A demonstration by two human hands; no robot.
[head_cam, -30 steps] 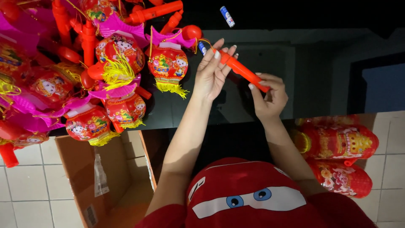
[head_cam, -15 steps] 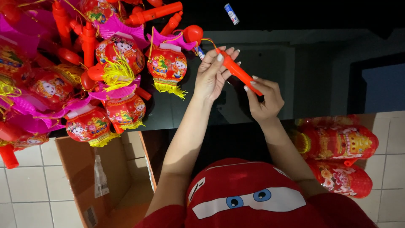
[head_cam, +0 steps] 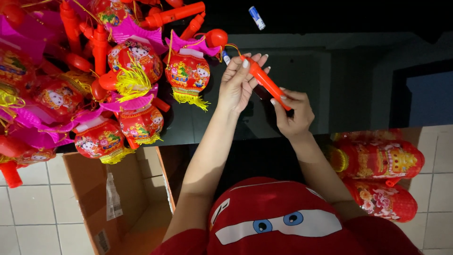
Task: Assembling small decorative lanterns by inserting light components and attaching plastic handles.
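Both hands hold a long orange plastic handle stick (head_cam: 264,81) above a dark glossy table (head_cam: 358,85). My left hand (head_cam: 239,84) grips its upper end with the fingers wrapped round it. My right hand (head_cam: 293,113) pinches its lower end. A thin cord runs from the stick's top to a red toy lantern (head_cam: 188,75) with a yellow tassel and a pink top, lying just left of my left hand.
A heap of red and pink toy lanterns (head_cam: 85,85) with orange sticks covers the table's left side. A small battery (head_cam: 257,17) lies at the far edge. An open cardboard box (head_cam: 122,198) stands on the tiled floor, and packaged lanterns (head_cam: 382,160) lie at right.
Both hands and the orange stick have shifted slightly left and up toward the lantern. The stick stands steeper now.
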